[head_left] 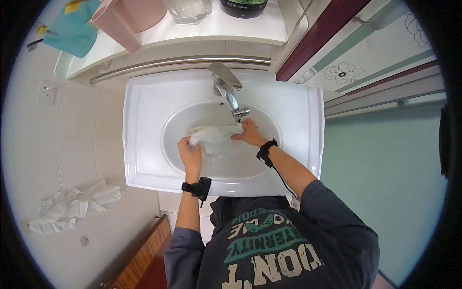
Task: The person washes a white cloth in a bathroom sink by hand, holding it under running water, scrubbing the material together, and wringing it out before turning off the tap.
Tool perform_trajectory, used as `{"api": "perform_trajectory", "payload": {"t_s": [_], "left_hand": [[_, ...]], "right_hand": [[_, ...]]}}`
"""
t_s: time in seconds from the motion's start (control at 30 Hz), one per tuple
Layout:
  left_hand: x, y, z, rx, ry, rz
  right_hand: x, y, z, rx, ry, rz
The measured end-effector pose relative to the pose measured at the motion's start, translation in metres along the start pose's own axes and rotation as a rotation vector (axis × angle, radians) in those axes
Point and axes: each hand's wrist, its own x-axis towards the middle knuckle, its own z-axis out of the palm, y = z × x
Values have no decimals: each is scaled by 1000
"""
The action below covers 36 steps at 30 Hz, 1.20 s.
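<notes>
The left hand (190,150) pinches and the right hand (251,135) grips opposite ends of a white cloth (215,138) inside an oval washbasin (226,169). Loosely bunched, not lifted out, it looks partway handled. Beyond: a chrome faucet (227,91).

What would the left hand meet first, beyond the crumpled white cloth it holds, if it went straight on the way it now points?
Probably the far inner wall of the glossy white oval basin: the left hand points that way past the cloth, though its height is unclear.
</notes>
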Motion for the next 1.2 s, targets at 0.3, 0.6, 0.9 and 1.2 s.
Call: {"api": "perform_trajectory", "payload": {"t_s": [0.3,0.6,0.9,1.2], "left_hand": [[-18,-38,52,207,-712,-173],[-20,-23,104,-137,-585,-109],[9,-17,-32,-205,-190,-221],[-33,100,-96,-786,122,-65]], "right_hand": [[-69,5,-55,506,71,-90],[-119,-29,-109,1036,103,-111],[-45,51,-27,9,249,-113],[-10,9,-20,247,-42,64]]}}
